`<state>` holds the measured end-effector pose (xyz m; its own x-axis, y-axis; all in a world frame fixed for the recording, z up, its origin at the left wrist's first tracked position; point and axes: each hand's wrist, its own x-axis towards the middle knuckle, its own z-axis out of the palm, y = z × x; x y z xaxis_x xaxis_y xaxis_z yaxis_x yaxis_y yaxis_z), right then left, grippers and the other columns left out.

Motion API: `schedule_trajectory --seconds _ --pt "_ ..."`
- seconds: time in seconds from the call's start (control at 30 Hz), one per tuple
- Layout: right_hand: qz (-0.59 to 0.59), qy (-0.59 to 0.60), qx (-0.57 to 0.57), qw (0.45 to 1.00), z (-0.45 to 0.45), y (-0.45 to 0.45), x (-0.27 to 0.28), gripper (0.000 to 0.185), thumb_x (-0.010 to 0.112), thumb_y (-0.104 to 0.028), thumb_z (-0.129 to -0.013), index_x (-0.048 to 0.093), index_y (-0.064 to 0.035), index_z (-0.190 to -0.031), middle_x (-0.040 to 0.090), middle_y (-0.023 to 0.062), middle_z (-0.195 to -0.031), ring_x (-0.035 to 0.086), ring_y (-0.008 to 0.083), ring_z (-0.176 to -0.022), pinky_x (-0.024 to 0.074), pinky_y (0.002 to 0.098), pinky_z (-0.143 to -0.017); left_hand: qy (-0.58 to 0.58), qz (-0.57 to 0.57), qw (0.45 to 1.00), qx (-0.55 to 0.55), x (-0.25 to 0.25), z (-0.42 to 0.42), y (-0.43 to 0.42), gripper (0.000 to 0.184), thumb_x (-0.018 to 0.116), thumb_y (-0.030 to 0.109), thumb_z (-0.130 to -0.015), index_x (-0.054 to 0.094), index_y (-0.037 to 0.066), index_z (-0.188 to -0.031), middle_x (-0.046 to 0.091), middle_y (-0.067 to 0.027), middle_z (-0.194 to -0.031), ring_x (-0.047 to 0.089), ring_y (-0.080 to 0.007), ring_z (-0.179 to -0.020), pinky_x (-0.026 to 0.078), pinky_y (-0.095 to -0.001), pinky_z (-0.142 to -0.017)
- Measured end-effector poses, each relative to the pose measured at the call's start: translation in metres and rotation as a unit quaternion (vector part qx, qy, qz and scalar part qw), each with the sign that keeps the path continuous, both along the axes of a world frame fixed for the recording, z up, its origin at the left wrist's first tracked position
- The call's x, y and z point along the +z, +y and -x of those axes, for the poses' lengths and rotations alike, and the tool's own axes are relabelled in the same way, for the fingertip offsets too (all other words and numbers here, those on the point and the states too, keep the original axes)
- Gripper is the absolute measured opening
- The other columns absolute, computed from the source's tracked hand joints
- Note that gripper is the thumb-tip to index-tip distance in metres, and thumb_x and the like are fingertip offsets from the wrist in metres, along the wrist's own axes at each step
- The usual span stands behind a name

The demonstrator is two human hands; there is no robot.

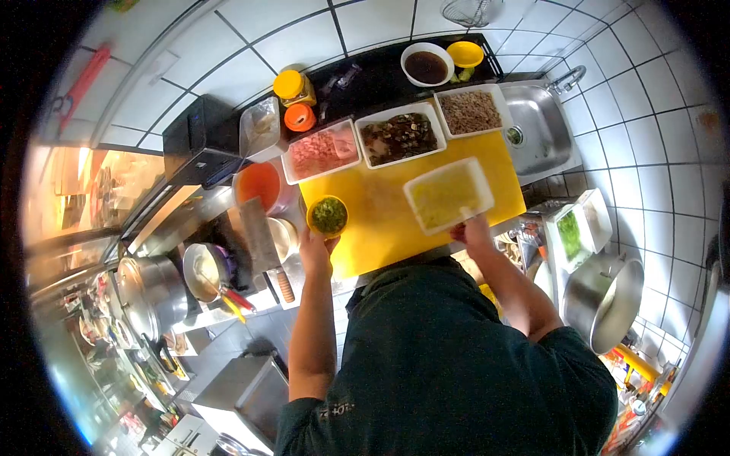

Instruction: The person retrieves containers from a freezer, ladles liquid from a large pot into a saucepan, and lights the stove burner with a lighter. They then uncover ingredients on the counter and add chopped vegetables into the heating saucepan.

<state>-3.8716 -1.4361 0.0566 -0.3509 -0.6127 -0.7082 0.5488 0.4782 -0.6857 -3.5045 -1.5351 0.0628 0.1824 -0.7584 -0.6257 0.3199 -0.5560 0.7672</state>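
My left hand [318,247] grips a small yellow bowl [329,216] of chopped greens at the left side of the yellow cutting board [372,242]. On the right, my right hand [473,230] holds the near edge of a white rectangular tray [449,196], tilted and slightly blurred, with a thin yellowish-green layer inside. Behind the hands stand three white trays: one of pink minced meat [322,152], one of dark chopped pieces [400,140] and one of brown crumbled food [470,112].
A cleaver [260,235] lies left of the board, near a red-orange container [258,185] and a pan [204,272]. A sink [544,125] is at the right. At the back are a bowl of dark liquid [426,67] and a yellow-lidded jar [290,85].
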Motion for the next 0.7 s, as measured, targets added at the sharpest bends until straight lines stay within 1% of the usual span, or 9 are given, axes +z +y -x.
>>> schedule_trajectory --seconds 0.07,0.17,0.27,0.3,0.4,0.47,0.5,0.6,0.7 --pt "-0.039 0.005 0.025 0.999 -0.040 -0.014 0.025 0.030 0.059 -0.040 -0.099 0.056 -0.0142 -0.115 0.064 0.0056 -0.076 0.065 0.0175 -0.061 0.0543 0.0303 -0.051 0.026 0.010 1.000 0.006 -0.002 -0.005 0.017 0.049 0.055 0.002 -0.096 0.039 -0.001 -0.143 0.064 -0.0176 -0.118 0.071 -0.0292 -0.093 0.062 -0.0375 -0.078" --pt "-0.041 -0.056 0.026 0.997 -0.068 -0.047 0.004 0.033 0.059 -0.037 -0.100 0.057 -0.0088 -0.116 0.067 0.0089 -0.077 0.067 0.0188 -0.061 0.0554 0.0304 -0.050 0.033 -0.009 0.999 0.024 0.001 -0.007 0.033 0.049 0.058 0.004 -0.097 0.040 -0.001 -0.142 0.064 -0.0171 -0.119 0.071 -0.0282 -0.093 0.062 -0.0368 -0.079" --pt "-0.031 -0.021 0.016 0.999 -0.077 -0.084 -0.008 0.032 0.058 -0.032 -0.101 0.057 -0.0029 -0.113 0.068 0.0119 -0.076 0.067 0.0201 -0.058 0.0560 0.0305 -0.049 0.026 0.001 0.999 0.040 0.010 -0.004 0.028 0.050 0.059 0.004 -0.096 0.040 -0.001 -0.142 0.063 -0.0165 -0.119 0.071 -0.0289 -0.095 0.062 -0.0373 -0.079" --pt "-0.051 -0.025 0.034 0.998 -0.074 -0.098 -0.001 0.029 0.057 -0.029 -0.102 0.057 -0.0004 -0.110 0.068 0.0132 -0.075 0.068 0.0209 -0.056 0.0562 0.0309 -0.047 0.028 0.008 0.999 0.033 0.009 -0.004 0.023 0.050 0.059 0.004 -0.096 0.041 0.000 -0.142 0.063 -0.0165 -0.118 0.071 -0.0293 -0.094 0.062 -0.0376 -0.079" --pt "-0.004 -0.037 0.059 0.998 -0.067 -0.122 -0.019 0.031 0.056 -0.030 -0.103 0.056 -0.0003 -0.112 0.068 0.0132 -0.074 0.069 0.0219 -0.058 0.0571 0.0319 -0.048 0.024 0.020 0.999 0.019 0.004 -0.005 -0.002 0.049 0.059 0.004 -0.096 0.042 0.001 -0.141 0.063 -0.0164 -0.118 0.071 -0.0304 -0.093 0.062 -0.0380 -0.079" --pt "-0.015 -0.007 0.039 0.999 -0.076 -0.128 -0.014 0.031 0.056 -0.029 -0.103 0.055 -0.0003 -0.113 0.069 0.0136 -0.076 0.070 0.0223 -0.060 0.0574 0.0320 -0.049 0.009 0.025 0.999 0.021 -0.008 -0.003 -0.022 0.048 0.059 0.004 -0.095 0.043 0.001 -0.140 0.063 -0.0160 -0.118 0.071 -0.0304 -0.092 0.062 -0.0377 -0.078" --pt "-0.020 0.008 0.028 0.999 -0.078 -0.130 -0.011 0.030 0.056 -0.029 -0.103 0.055 -0.0003 -0.114 0.069 0.0137 -0.077 0.071 0.0225 -0.062 0.0575 0.0321 -0.049 0.027 0.022 0.999 0.027 -0.014 -0.005 -0.031 0.046 0.058 0.001 -0.093 0.046 0.002 -0.138 0.063 -0.0148 -0.118 0.070 -0.0298 -0.090 0.061 -0.0359 -0.077" --pt "-0.030 -0.016 0.049 0.998 -0.075 -0.127 -0.004 0.036 0.057 -0.034 -0.102 0.053 -0.0010 -0.114 0.068 0.0151 -0.083 0.072 0.0250 -0.066 0.0580 0.0332 -0.049 0.056 0.068 0.996 0.013 -0.012 0.002 -0.054 0.046 0.056 -0.002 -0.092 0.048 0.002 -0.137 0.063 -0.0133 -0.118 0.071 -0.0295 -0.089 0.061 -0.0348 -0.076" --pt "-0.077 -0.072 0.026 0.994 -0.060 -0.115 0.003 0.038 0.052 -0.040 -0.102 0.051 -0.0047 -0.115 0.066 0.0132 -0.086 0.069 0.0255 -0.061 0.0573 0.0342 -0.048 0.024 0.029 0.999 0.017 0.001 0.012 -0.057 0.046 0.055 -0.004 -0.091 0.049 0.003 -0.136 0.063 -0.0127 -0.117 0.070 -0.0291 -0.091 0.061 -0.0353 -0.076"
